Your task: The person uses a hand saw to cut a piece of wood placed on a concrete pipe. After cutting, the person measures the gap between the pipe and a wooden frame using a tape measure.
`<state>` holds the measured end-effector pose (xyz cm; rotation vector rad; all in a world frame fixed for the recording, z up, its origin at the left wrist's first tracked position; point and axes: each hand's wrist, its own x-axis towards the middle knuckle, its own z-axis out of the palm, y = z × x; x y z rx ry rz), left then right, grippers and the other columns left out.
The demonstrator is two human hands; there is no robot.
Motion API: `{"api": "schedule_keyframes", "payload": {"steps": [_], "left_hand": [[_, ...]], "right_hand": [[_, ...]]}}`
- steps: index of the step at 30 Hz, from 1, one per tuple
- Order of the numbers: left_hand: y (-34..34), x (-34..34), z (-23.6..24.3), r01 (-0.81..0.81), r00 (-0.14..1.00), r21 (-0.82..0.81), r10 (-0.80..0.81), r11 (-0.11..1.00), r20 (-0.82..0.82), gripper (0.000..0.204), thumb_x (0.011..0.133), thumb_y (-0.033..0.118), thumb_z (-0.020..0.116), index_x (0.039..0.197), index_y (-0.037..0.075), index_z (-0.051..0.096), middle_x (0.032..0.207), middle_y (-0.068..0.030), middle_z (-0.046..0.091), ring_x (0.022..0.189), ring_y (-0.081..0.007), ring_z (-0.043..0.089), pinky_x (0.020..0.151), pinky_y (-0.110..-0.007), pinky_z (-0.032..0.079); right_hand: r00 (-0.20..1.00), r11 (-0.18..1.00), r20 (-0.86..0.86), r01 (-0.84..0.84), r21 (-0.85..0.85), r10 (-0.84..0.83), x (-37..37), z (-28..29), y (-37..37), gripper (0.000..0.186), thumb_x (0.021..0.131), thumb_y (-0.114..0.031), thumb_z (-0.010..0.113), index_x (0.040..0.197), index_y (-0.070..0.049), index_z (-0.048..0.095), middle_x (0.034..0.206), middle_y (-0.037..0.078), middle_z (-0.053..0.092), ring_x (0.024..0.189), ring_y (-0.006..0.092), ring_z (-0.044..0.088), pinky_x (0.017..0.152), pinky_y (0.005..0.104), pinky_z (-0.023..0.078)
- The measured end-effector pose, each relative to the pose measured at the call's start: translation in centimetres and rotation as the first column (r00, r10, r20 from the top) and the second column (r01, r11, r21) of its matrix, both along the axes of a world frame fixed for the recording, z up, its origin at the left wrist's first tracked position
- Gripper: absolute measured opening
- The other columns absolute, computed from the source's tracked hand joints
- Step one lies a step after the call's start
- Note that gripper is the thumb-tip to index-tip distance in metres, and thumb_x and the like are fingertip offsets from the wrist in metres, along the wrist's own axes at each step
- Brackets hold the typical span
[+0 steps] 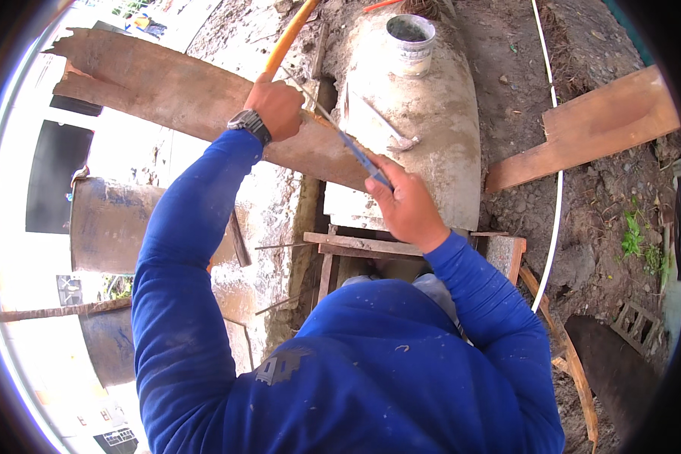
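Observation:
My left hand (276, 107) is closed round an orange tube (289, 38), above a broad wooden board (159, 87). The tube runs up and away from my fist toward the far edge. In my right hand (407, 203) is a long, thin tool with a blue-grey grip, which looks like a hacksaw (353, 151). Its narrow metal length slants up and left, passing close by my left hand. Whether it touches the tube cannot be made out. Beyond my right hand, a claw hammer (401, 141) lies on the pale concrete surface (450, 136).
A white bucket (412, 57) stands on the concrete. To the right, another board (583, 130) lies over soil, crossing a white pipe (554, 219). A wooden frame (371, 244) is close in front of my body. Thin rods (280, 246) stick out on the left.

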<state>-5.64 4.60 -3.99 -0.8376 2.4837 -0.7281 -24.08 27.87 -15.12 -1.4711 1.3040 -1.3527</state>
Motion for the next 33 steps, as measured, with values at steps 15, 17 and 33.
{"api": "schedule_keyframes", "payload": {"steps": [15,17,33], "left_hand": [[-2.2,2.8,-1.0,-0.141,0.99,-0.001,0.141,0.99,0.006,0.024,0.083,0.036,0.076,0.084,0.013,0.076,0.082,-0.0059,0.074,0.088,-0.0262,0.072,0.085,-0.045,0.045],[-2.3,2.7,-1.0,-0.172,0.985,0.039,0.172,0.984,0.01,0.023,0.082,0.036,0.076,0.083,0.013,0.077,0.08,-0.0056,0.073,0.086,-0.0263,0.072,0.084,-0.045,0.044],[-1.5,2.6,-0.5,-0.194,0.981,0.068,0.194,0.979,0.001,0.022,0.085,0.035,0.076,0.089,0.013,0.077,0.088,-0.0061,0.074,0.095,-0.0247,0.071,0.088,-0.045,0.044]], "right_hand": [[0.997,0.995,-0.078,-0.021,0.102,0.029,-6.2,-1.7,12.1,0.046,0.096,-0.024,0.07,0.132,0.005,0.064,0.119,0.029,0.072,0.112,0.0443,0.071,0.097,0.0414,0.054],[0.996,0.994,-0.069,-0.041,0.105,0.048,-6.9,-1.5,13.2,0.046,0.096,-0.026,0.071,0.13,0.005,0.065,0.119,0.028,0.072,0.111,0.0436,0.071,0.096,0.0408,0.054],[0.994,0.999,-0.102,-0.041,0.033,0.045,-8.7,-0.5,14.0,0.046,0.097,-0.03,0.071,0.128,0.004,0.069,0.105,0.028,0.074,0.092,0.042,0.074,0.082,0.0383,0.055]]}}
